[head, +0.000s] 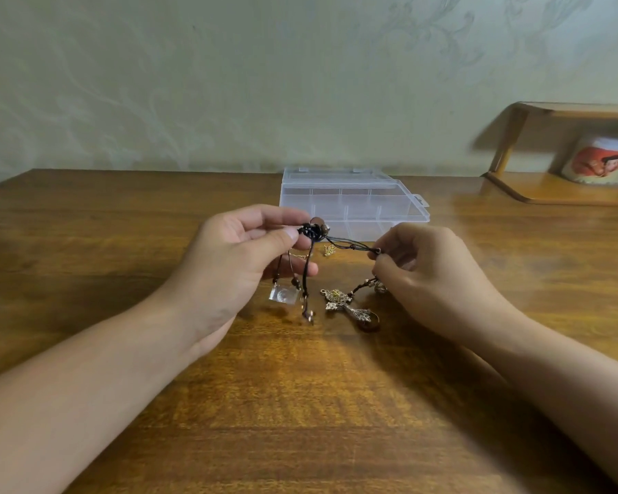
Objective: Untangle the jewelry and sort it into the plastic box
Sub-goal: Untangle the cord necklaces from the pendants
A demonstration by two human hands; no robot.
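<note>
Wooden table [300, 404], pale patterned wall [229, 83], corner shelf [568, 187]

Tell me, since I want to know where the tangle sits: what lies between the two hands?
In the head view, thin black cords stretch from the knot pinched by the left hand to the right hand.

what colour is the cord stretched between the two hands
Black, a thin cord with a knotted tangle at its left end; the head view shows it best.

soft dim light (blurred, bowed edges)
</note>
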